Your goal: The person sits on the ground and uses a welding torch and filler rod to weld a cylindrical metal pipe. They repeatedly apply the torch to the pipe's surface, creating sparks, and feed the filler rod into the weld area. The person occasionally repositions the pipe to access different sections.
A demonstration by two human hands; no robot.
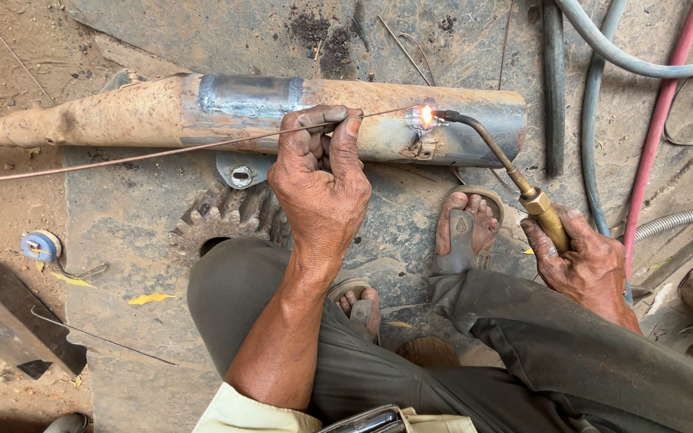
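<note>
Work piece: rusty exhaust pipe [162, 112] lying crosswise on a metal floor plate [122, 232], tapered end to the person's left, wide end to the right.
Left hand: left hand [321, 180] closed in a pinch on a thin filler rod [122, 156]; the rod's long tail runs off past the left edge of view, its tip reaching the flame.
Right hand: right hand [583, 261] wrapped around the brass body of a gas torch [515, 180]; fingers curled tight, thumb along the handle.
Flame: torch nozzle touching or just off the pipe's near side, with a bright orange glow [425, 116] where rod tip and nozzle meet.
Done so far: a grey band [250, 95] around the pipe's middle looks like a finished seam, clean metal against the rust. A small bracket [420, 148] just below the glow appears already tacked on, though its joint is too small to judge.
Left to do: the spot under the flame is molten, so that joint reads as part-way; how much of it is filled cannot be told.
Surroundings: a toothed gear [230, 212] beside the left knee, sandalled feet [465, 228] under the pipe, red and grey hoses [651, 136] trailing at right.
</note>
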